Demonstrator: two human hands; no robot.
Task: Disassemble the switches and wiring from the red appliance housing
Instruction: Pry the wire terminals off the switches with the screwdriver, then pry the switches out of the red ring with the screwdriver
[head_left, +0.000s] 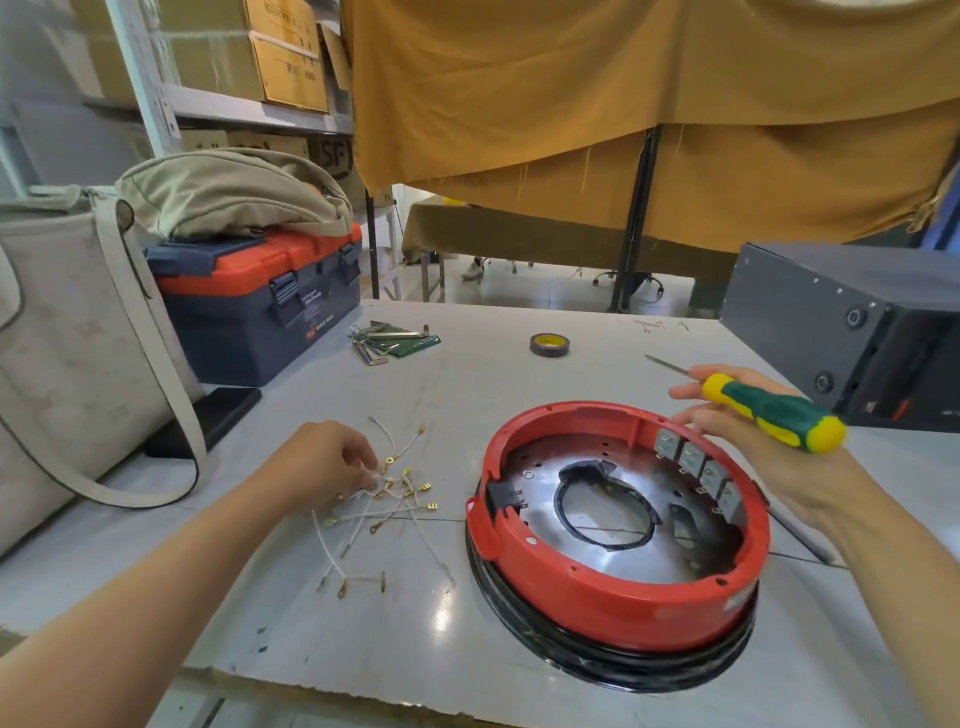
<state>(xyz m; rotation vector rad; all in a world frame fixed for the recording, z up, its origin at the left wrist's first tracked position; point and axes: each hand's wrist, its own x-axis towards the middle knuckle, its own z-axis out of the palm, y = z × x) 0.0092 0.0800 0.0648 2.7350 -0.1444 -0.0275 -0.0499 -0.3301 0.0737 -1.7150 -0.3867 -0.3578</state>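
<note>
Housing (618, 582): red ring, open side up on our table (415, 649), metal plate inside.
Switches (698, 470): four grey blocks line its far wall.
Risk: our screwdriver (774, 410) could slip and crack them.
Left hand (322, 460): pinches loose wires (384, 506) beside the housing.
Right hand (737, 431): fingers loosely around the screwdriver.

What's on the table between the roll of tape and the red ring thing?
Nothing: in the head view the stretch of grey table between the tape roll and the red housing is bare. The loose wires lie off to the left.
</note>
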